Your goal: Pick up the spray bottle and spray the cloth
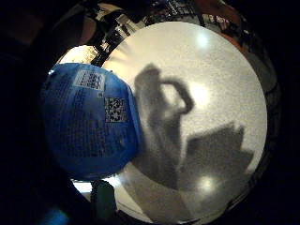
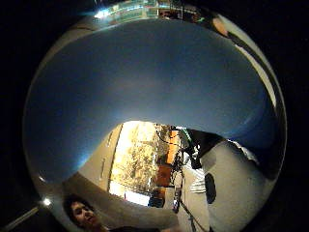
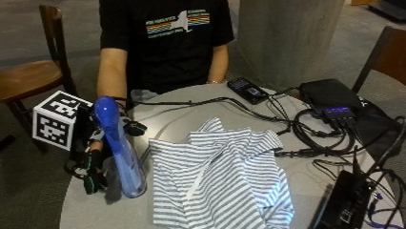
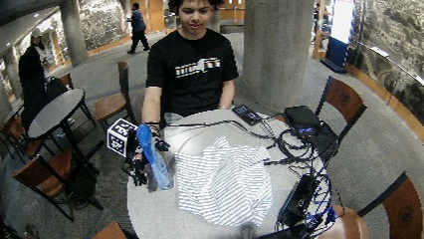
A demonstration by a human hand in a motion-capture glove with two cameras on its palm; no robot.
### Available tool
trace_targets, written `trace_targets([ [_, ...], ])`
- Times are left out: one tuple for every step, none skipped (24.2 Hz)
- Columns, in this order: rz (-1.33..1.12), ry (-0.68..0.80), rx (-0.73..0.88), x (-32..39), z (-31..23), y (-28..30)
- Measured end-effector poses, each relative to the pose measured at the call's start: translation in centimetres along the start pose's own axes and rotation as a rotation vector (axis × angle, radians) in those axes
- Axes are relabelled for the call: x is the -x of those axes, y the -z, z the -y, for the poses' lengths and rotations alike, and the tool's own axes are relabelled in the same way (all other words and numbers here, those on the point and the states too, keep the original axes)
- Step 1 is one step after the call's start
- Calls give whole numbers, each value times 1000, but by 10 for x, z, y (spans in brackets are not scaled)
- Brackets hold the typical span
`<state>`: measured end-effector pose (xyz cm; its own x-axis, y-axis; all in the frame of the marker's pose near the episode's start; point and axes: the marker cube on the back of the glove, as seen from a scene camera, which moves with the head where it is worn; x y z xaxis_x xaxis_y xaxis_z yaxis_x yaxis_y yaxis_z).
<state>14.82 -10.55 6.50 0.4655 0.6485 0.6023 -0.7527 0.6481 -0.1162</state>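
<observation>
One spray bottle point(image 3: 119, 151) beside grip point(image 3: 95, 160)

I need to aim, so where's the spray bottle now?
In the outside view, the spray bottle stands near the table's edge beside the gloved right hand, just beside the striped cloth.

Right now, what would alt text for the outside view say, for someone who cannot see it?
A person's gloved right hand is beside a tall blue spray bottle standing on a round grey table; whether it holds the bottle is unclear. A striped cloth lies crumpled next to it, with cables beyond.
</observation>
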Motion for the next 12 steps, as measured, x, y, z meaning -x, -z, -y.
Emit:
trace_targets([
  [6,-3,5,0,1,-2],
  [11,-3,10,0,2,-3],
  [14,-3,14,0,3,-5],
  [17,-3,18,0,4,-6],
  [22,-3,22,0,5,-7],
  [29,-3,26,1,6,-8],
  [40,-2,31,1,7,-9],
  [53,0,38,0,7,-10],
  [66,3,47,0,7,-10],
  [77,6,59,0,7,-10],
  [85,10,73,0,8,-10],
  [91,15,85,0,8,-10],
])
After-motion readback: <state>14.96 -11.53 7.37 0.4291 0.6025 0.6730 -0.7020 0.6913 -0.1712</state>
